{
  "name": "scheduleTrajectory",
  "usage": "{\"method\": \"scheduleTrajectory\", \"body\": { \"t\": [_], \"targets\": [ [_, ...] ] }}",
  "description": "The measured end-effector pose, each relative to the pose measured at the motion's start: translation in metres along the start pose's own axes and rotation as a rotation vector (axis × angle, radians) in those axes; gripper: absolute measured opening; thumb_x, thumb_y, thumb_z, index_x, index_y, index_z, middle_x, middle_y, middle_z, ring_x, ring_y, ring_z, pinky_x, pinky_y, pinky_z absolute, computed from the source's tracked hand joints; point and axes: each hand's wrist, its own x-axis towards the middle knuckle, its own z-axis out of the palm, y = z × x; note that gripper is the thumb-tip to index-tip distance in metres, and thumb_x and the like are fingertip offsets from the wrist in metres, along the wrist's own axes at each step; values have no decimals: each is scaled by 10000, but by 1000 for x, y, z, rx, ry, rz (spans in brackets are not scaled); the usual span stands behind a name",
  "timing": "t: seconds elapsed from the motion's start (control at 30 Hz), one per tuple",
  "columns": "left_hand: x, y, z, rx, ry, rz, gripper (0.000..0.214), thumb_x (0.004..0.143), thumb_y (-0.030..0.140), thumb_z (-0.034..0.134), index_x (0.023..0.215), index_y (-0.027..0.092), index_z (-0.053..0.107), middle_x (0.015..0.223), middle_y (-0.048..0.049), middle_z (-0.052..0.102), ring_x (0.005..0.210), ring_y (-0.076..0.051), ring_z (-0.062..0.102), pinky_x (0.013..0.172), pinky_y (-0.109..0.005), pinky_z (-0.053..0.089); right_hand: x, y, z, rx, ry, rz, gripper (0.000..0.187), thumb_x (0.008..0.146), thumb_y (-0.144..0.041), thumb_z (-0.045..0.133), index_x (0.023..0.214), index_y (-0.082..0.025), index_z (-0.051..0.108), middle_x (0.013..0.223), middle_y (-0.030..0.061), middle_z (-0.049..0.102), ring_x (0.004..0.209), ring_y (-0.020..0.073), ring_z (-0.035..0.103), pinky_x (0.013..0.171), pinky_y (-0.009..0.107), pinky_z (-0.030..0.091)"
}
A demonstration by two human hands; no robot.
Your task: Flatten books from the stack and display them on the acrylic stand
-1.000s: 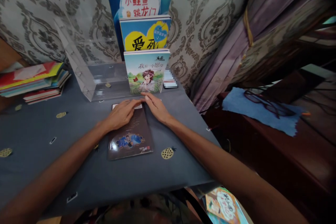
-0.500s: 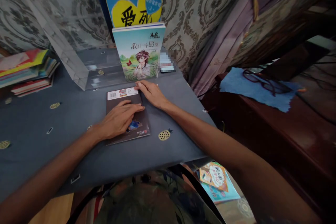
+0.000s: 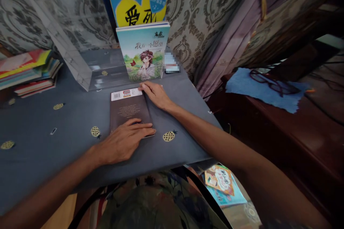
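Observation:
A dark brown book (image 3: 129, 109) lies flat on the grey tablecloth, with a white barcode strip along its far edge. Across its near end rests my left hand (image 3: 127, 139), palm down with the fingers stretched out, covering the lower part of the cover. My right hand (image 3: 156, 94) lies at the book's far right corner, fingers extended and fingertips touching the barcode strip. Just beyond the book, a green and light blue book (image 3: 145, 55) with a cartoon figure stands upright in a clear plastic stand (image 3: 83, 75). Behind it rises a taller blue and yellow book (image 3: 137, 1).
A pile of books (image 3: 32, 69) sits at the left of the table (image 3: 32, 161). To the right, glasses (image 3: 274, 82) lie on a blue cloth (image 3: 242, 86) on a dark red surface. More books (image 3: 223, 186) are below the table's near right edge.
My left hand has slid down the book toward me, uncovering the small text in the middle of its cover. My right hand stays at the far right corner.

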Motion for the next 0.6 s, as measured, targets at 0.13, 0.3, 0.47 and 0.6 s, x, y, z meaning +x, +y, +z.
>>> {"method": "scheduleTrajectory", "body": {
  "t": [0.13,0.3,0.47,0.6],
  "targets": [
    [-1,-5,-5,-1,-8,-36,535,935,58,352,1404,273,493,1401,-17,633,1300,-180,581,1160,-460,417,-1,0,0,47,-5,-19,359,1057,-335,340,1122,-211,671,1124,50,751,1067,228,674,939,354,480],
    [-8,-49,-21,96,137,-162,414,992,168,335,1349,224,539,1343,-45,663,1228,-200,610,1144,-454,422,-1,1,1,45,-4,-17,356,1045,-332,361,1133,-199,680,1123,57,753,1053,232,677,920,342,476],
    [-23,-109,-40,219,345,-433,397,968,241,355,1303,175,558,1294,-99,669,1196,-262,608,1064,-488,472,-1,1,1,39,-10,-2,348,1038,-319,376,1149,-192,681,1130,65,757,1051,234,683,921,341,474],
    [-35,-124,-45,182,353,-422,416,949,243,352,1304,171,556,1334,-100,647,1240,-255,591,1090,-474,453,-1,1,0,41,-15,12,345,1037,-315,388,1145,-184,688,1130,75,758,1062,243,684,926,347,470]
  ]
}}
